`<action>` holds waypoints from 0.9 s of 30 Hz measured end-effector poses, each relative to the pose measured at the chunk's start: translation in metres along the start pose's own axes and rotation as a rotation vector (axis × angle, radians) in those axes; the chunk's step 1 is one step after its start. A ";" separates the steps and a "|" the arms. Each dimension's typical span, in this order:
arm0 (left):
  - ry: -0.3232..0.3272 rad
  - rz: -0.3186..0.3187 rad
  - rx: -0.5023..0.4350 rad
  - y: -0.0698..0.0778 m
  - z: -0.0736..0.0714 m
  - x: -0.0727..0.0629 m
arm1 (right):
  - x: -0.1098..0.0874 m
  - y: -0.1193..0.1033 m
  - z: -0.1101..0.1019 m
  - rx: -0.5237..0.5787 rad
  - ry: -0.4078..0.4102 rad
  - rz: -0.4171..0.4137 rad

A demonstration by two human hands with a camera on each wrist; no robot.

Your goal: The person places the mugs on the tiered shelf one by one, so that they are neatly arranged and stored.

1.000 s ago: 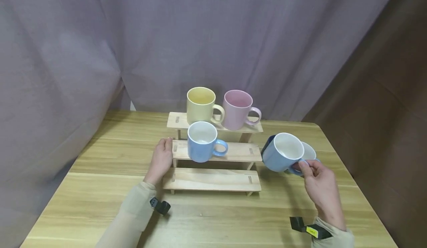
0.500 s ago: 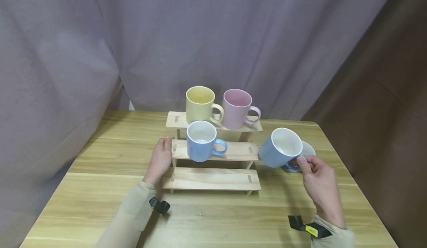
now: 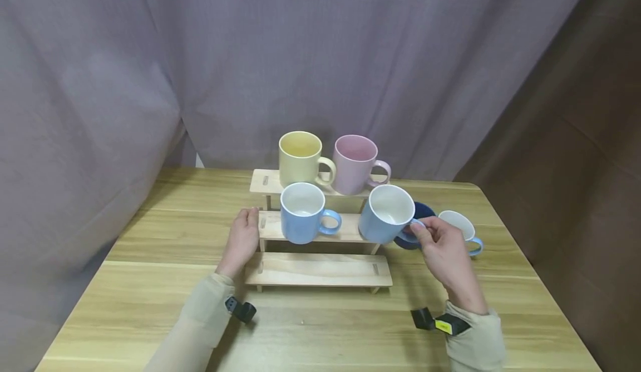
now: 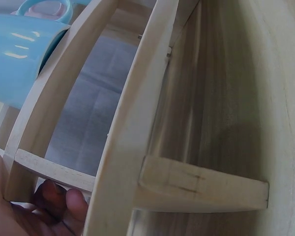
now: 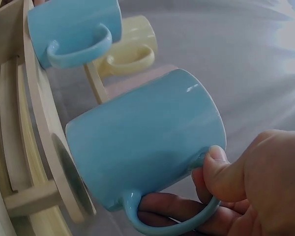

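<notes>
My right hand [image 3: 445,249] pinches the handle of a light blue mug [image 3: 383,222], fingers through the loop and thumb on top. That mug is over the right end of the middle tier of a three-tier wooden display shelf [image 3: 320,269]; in the right wrist view its base is very close to the board, and contact is unclear. My left hand [image 3: 242,241] grips the shelf's left end at the middle tier, with fingertips [image 4: 76,204] curled behind the upright. Another light blue mug [image 3: 302,222] stands upright on that tier, left of the held one.
On the top tier stand a yellow mug [image 3: 299,163] and a pink mug [image 3: 353,166]. Right of the shelf, a dark blue mug [image 3: 423,211] is partly hidden behind my right hand, and a light blue mug [image 3: 458,224] stands beside it. A grey curtain [image 3: 320,55] hangs behind.
My right hand has carried the light blue mug leftward, from beside the shelf to over the middle tier. The dark blue mug is more exposed now. My left hand stays at the shelf's end.
</notes>
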State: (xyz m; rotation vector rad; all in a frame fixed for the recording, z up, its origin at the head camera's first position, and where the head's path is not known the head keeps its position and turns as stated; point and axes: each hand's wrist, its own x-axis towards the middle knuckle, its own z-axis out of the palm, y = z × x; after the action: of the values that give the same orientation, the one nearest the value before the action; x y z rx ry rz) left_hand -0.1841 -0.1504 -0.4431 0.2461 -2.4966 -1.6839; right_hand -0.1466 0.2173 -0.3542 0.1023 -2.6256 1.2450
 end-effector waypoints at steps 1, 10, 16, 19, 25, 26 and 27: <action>-0.002 -0.001 0.000 0.000 0.000 0.000 | 0.002 -0.001 0.002 -0.004 -0.008 -0.007; 0.004 -0.005 0.012 -0.001 0.002 0.001 | 0.013 -0.002 0.016 -0.009 -0.114 0.005; 0.007 0.000 0.003 -0.002 0.002 0.001 | 0.019 -0.002 0.021 0.026 -0.129 -0.026; 0.012 0.003 0.005 -0.002 0.002 0.002 | 0.019 -0.003 0.024 0.052 -0.140 -0.028; 0.010 0.006 0.011 -0.002 0.001 0.002 | 0.020 -0.003 0.026 0.077 -0.158 -0.003; 0.011 0.007 0.011 -0.002 0.001 0.002 | 0.021 -0.003 0.027 0.076 -0.161 0.000; 0.011 0.006 0.012 -0.002 0.000 0.002 | 0.021 -0.004 0.027 0.076 -0.164 0.002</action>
State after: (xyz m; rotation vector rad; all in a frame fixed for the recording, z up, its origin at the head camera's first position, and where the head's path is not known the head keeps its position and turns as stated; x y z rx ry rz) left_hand -0.1862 -0.1511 -0.4450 0.2485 -2.4979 -1.6606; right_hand -0.1715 0.1949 -0.3629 0.2233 -2.7153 1.3922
